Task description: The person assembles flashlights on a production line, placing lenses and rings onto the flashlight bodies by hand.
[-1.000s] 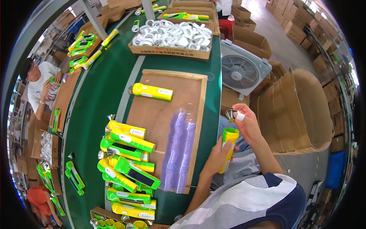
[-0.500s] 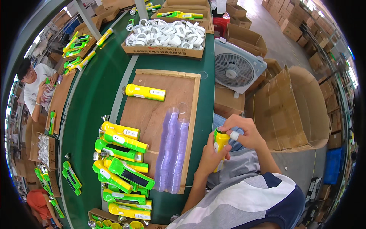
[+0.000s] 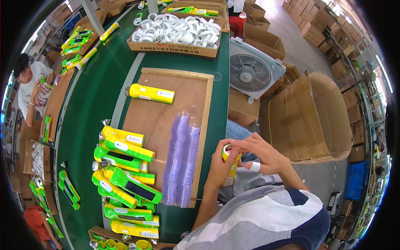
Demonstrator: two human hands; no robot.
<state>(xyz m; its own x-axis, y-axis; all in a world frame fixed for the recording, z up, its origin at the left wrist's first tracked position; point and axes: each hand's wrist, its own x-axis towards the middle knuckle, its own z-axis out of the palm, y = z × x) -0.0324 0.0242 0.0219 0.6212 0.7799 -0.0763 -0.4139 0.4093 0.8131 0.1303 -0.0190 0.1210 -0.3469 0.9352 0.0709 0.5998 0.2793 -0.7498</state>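
Observation:
A yellow flashlight point(image 3: 229, 179) stands nearly upright over my lap, with my left hand point(image 3: 217, 167) wrapped round its body. At its open head a white ring point(image 3: 226, 149) shows. The fingertips of my right hand point(image 3: 266, 156) press on this ring, partly covering it. White tape point(image 3: 254, 166) is wound round one finger of that hand. To the left, two rows of stacked clear lenses point(image 3: 177, 162) with a purple tint lie on a wooden board point(image 3: 146, 118). A single yellow flashlight point(image 3: 152, 93) rests farther up the board.
Several yellow and green flashlights point(image 3: 125, 166) are heaped on the green bench left of the board. A carton of white rings point(image 3: 175, 49) stands at the far end. Right of the bench are a box fan point(image 3: 250, 73) and a large open carton point(image 3: 308, 118). Across the bench sits a co-worker point(image 3: 35, 83).
My right hand has come down onto the flashlight's head, where a white ring now shows. The clear piece by its fingers is out of sight. The whole view has shifted slightly.

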